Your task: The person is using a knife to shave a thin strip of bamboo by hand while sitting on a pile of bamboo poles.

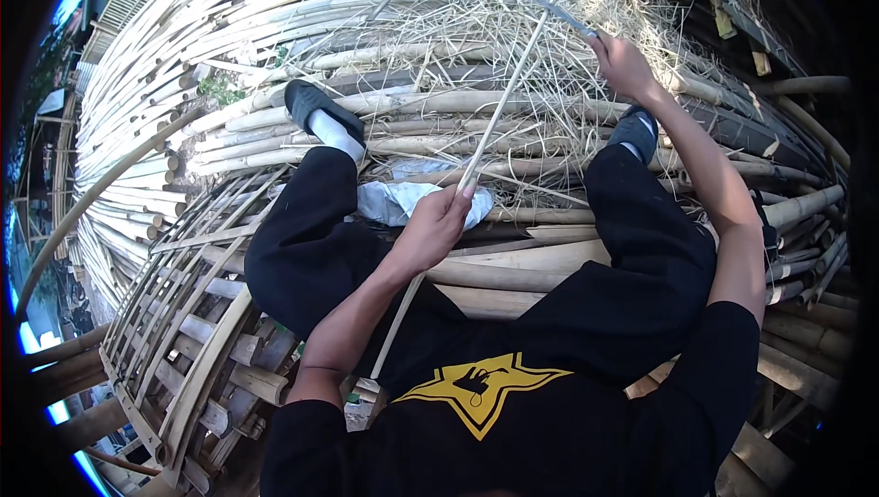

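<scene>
My left hand (pixel 434 229) is closed around a long, thin bamboo strip (pixel 509 92) in front of my belly. The strip slants from beside my left forearm up to the far right, past the top edge of the picture. My right hand (pixel 625 66) is stretched forward, its fingers wrapped round the handle of a knife (pixel 569 17). The knife's long narrow blade points to the far left and meets or crosses the strip near its far part; I cannot tell whether it cuts into it. The handle is mostly hidden in my fist.
Long bamboo poles (pixel 385 144) lie stacked beneath my feet. Pale shavings (pixel 513 16) are heaped on them at the far side. A crumpled whitish plastic sheet (pixel 392 202) lies between my legs. At the left stands a slatted bamboo frame (pixel 197 323), with a curved pole (pixel 96 190) beyond it.
</scene>
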Action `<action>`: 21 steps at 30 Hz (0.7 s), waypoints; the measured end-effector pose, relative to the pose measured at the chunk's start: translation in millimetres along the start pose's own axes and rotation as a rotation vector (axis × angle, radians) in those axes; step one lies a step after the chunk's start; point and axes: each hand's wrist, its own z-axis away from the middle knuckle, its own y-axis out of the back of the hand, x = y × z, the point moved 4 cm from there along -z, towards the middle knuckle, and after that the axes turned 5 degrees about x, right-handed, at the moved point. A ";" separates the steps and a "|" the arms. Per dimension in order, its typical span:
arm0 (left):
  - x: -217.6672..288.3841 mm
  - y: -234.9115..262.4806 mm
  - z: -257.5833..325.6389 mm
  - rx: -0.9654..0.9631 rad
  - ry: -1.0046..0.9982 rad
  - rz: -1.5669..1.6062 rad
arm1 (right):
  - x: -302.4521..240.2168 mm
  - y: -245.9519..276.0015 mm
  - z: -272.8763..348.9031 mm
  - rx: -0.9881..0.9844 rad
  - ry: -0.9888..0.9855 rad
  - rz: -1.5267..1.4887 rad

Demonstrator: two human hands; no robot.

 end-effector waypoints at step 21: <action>-8.0 -5.0 -6.4 -0.030 0.068 0.128 | -73.5 -39.1 46.2 -0.157 0.596 0.080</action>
